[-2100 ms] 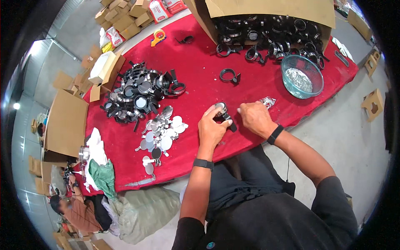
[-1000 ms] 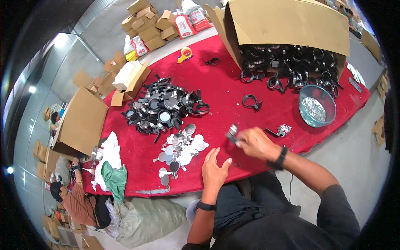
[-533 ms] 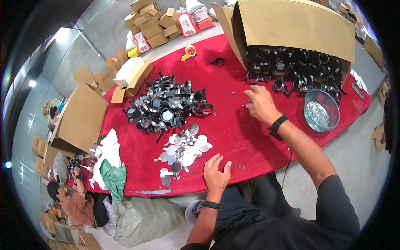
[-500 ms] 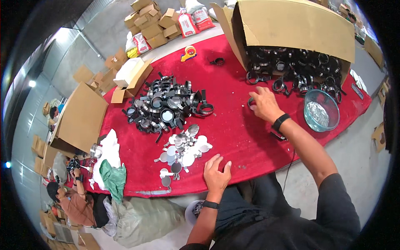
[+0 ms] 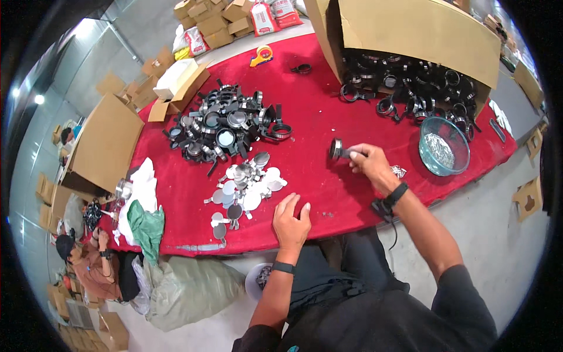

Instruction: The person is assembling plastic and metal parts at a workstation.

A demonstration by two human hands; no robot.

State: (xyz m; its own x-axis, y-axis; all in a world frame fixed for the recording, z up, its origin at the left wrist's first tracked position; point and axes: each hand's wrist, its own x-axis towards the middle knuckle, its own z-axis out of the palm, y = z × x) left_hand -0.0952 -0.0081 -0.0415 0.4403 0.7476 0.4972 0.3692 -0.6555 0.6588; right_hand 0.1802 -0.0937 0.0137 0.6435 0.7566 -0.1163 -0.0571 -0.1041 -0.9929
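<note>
My right hand (image 5: 374,169) pinches a black ring-shaped part with a short handle (image 5: 336,148), held over the red-covered table with its ring toward the left. My left hand (image 5: 291,224) rests at the table's near edge, fingers spread, holding nothing. Just left of it lies a loose heap of round discs with small tabs (image 5: 252,201), some shiny silver, some whitish, a few dark. Farther off stands a large pile of similar black ring parts (image 5: 226,120); some of them have round discs in their rings.
A big cardboard box (image 5: 416,29) at the far right spills more black ring parts. Nearby are a glass bowl (image 5: 423,154) of small silver pieces and white gloves (image 5: 500,119). A tape dispenser (image 5: 261,56) lies at the back. A co-worker (image 5: 94,270) sits at the left.
My right hand has taken hold of a black ring part from the table and brought it toward me. The left hand stays spread at the edge; the whole view has shifted slightly.
</note>
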